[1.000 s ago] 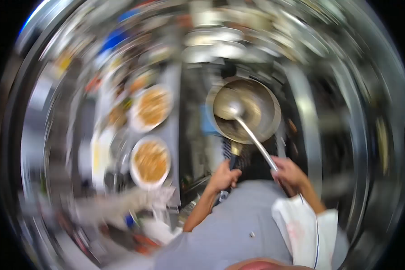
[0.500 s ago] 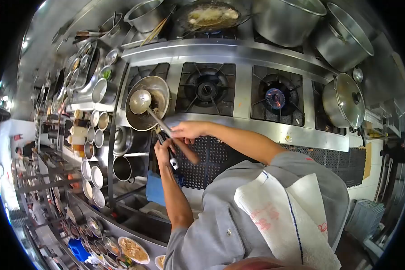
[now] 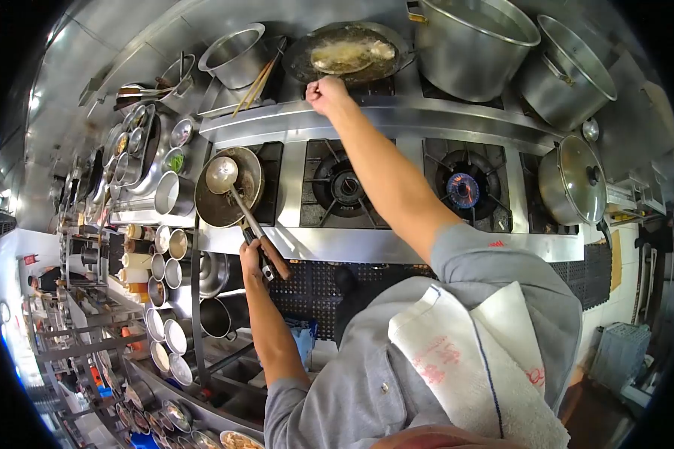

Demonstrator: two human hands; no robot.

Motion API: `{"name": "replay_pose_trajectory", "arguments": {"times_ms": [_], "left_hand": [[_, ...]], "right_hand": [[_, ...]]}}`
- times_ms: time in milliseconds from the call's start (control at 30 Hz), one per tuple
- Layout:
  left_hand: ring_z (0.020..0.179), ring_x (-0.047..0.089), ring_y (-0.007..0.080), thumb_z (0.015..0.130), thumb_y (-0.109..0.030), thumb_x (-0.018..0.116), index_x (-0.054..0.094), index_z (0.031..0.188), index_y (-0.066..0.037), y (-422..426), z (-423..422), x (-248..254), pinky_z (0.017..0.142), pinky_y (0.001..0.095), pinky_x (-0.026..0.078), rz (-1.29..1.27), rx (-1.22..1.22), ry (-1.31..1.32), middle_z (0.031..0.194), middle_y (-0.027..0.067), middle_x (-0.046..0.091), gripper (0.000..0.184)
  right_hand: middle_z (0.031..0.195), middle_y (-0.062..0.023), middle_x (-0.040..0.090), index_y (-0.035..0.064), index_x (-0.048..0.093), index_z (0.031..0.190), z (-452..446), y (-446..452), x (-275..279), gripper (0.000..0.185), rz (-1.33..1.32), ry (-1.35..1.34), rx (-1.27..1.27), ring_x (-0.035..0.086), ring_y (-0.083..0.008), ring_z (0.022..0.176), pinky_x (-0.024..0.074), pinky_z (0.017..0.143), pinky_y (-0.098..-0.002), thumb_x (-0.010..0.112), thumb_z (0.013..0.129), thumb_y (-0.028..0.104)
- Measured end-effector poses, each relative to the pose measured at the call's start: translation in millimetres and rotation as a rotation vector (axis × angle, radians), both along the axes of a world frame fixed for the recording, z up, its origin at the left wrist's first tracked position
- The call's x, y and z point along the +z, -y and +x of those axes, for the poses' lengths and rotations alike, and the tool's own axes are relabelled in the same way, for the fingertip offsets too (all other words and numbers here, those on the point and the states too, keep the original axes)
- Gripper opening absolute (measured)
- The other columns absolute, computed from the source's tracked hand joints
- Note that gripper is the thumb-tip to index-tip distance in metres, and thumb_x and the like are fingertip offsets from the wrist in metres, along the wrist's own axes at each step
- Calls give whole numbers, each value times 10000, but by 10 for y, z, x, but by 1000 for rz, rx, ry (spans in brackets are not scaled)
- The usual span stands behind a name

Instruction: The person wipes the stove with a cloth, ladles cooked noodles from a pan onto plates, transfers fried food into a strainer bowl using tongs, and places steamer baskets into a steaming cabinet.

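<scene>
My left hand (image 3: 252, 258) is closed round the handle of a round pan (image 3: 230, 186) over the left burner. A ladle (image 3: 222, 175) rests with its bowl inside the pan, and its wooden-ended handle leans out past my left hand. My right arm reaches forward to the back of the stove. There my right hand (image 3: 326, 95) is closed, just below the near rim of a dark wok (image 3: 350, 52) with pale food in bubbling oil. What its fingers hold, if anything, is too small to make out.
A blue flame burns on the right burner (image 3: 463, 191). Large steel pots (image 3: 475, 49) stand at the back right, and a lidded pot (image 3: 573, 180) at far right. Chopsticks (image 3: 253, 87) lie near a steel pot (image 3: 237, 57). Bowls and bottles (image 3: 135, 260) line the left.
My right hand has left the ladle and stretched forward to the wok. The ladle now leans in the pan. My left hand has shifted slightly left with the pan handle.
</scene>
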State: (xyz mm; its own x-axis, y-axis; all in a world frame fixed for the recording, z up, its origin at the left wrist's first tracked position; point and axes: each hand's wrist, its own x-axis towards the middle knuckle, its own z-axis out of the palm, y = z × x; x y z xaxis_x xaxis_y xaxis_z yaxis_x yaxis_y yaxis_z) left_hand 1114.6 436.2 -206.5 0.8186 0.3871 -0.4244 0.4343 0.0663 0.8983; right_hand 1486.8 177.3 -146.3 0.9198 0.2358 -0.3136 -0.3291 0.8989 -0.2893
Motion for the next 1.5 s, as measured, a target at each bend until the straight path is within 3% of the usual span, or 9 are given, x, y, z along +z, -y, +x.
{"name": "replay_pose_trajectory", "arguments": {"times_ms": [67,500,733,833,933,1067,1167,1333,1500], "left_hand": [[548,531,161,823,-132,524,581,802,-44,-75,-7,-17,532,300,429,13,-54,53,649,40,557,107],[451,515,173,823,-92,543,498,804,-25,-548,6,-119,414,304,447,-312,-141,51,600,61,524,83],[453,516,171,849,-94,549,508,815,-18,-606,35,-31,414,300,439,-304,-130,51,598,58,526,93],[487,534,170,871,-89,547,505,850,-16,-699,123,-228,460,289,459,-361,-153,34,623,58,546,87],[567,569,170,883,-128,598,508,940,1,-645,159,-135,515,288,477,-189,-74,103,736,82,596,167],[975,596,217,926,-341,579,503,1247,-22,-802,-277,-312,832,392,491,-57,288,93,1049,103,619,459],[980,615,251,864,-335,660,586,1130,10,-716,-1150,-463,849,342,492,345,501,-9,1061,165,646,442],[1179,520,425,901,-635,422,541,1284,-14,1028,-3083,-869,1008,446,409,239,-106,-596,1274,269,545,739],[1146,556,242,937,-444,542,528,1312,-30,2189,-4382,271,935,373,467,-165,796,-261,1245,157,591,559]], "right_hand": [[601,-103,398,32,348,844,-633,342,741,54,-80,-43,25,391,-165,437,243,378,-302,333,855,-19],[621,-44,436,-48,481,856,-853,849,731,107,-634,-60,220,391,-87,463,235,359,-216,379,874,-22],[714,-61,565,-62,502,1053,-798,781,519,539,-634,-53,237,514,-110,545,325,380,-188,516,946,466],[940,-192,665,-62,551,1106,-1143,814,269,941,-583,-21,140,623,-214,643,464,493,-261,300,834,803],[835,-133,647,-14,593,1066,-1797,520,-265,777,-567,-66,-23,591,-177,606,405,453,-273,364,895,708],[544,16,515,117,619,703,-3113,50,-375,406,-1135,349,840,497,-85,473,367,394,-252,503,962,407],[848,-28,670,34,652,1104,-3535,59,-548,242,-1152,656,1699,598,-98,673,493,555,-273,592,904,155],[978,-160,696,19,675,1068,-3714,-81,-735,274,-1087,1522,2155,665,-315,827,512,747,-398,603,880,205],[880,-262,640,14,688,1033,-4264,-731,-922,266,-1060,2457,1985,629,-430,859,494,776,-453,586,798,86]]}}
